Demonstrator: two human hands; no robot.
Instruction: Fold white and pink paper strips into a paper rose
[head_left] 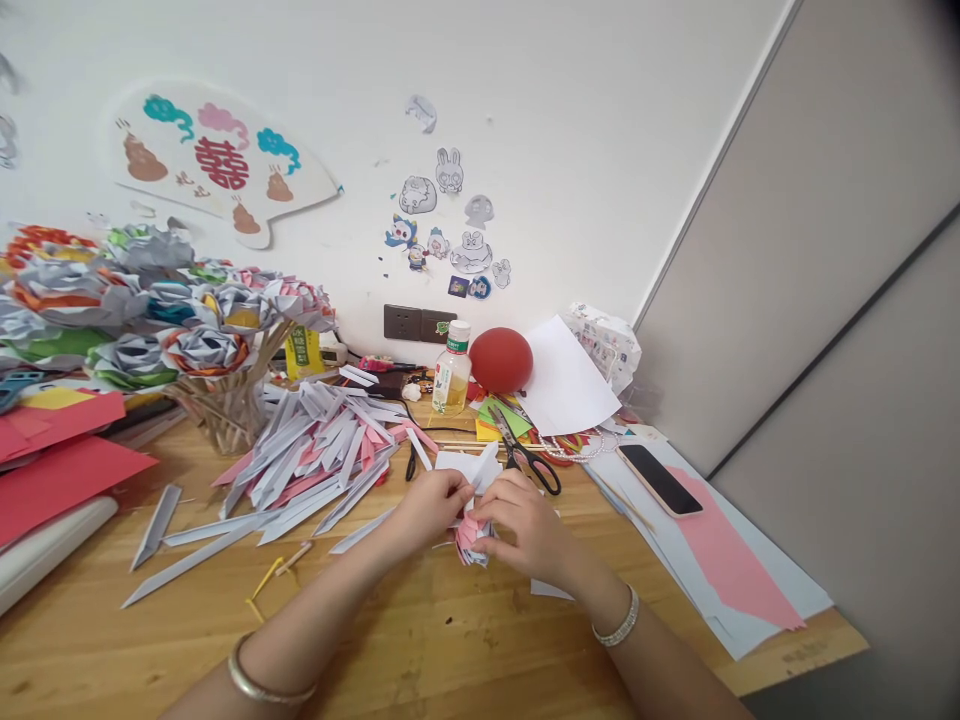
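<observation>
A small pink and white folded-paper flower (471, 543) is between my hands, just above the wooden table. My left hand (431, 512) is closed, pinching it at the upper left with thumb and forefinger. From the other side my right hand (529, 525) curls its fingers around the same flower. A white paper piece (487, 466) sticks up between the fingertips, and my fingers hide part of the flower. Black-handled scissors (525, 455) lie just beyond my right hand. To the left spreads a heap of folded paper strips (322, 450), white and pink.
Finished paper flowers (206, 352) stand in a clear container at the left, near red paper (67, 480). A bottle (451, 375), a red balloon (501, 361) and a white sheet (566, 380) are at the back. A phone (660, 480) rests on paper at right.
</observation>
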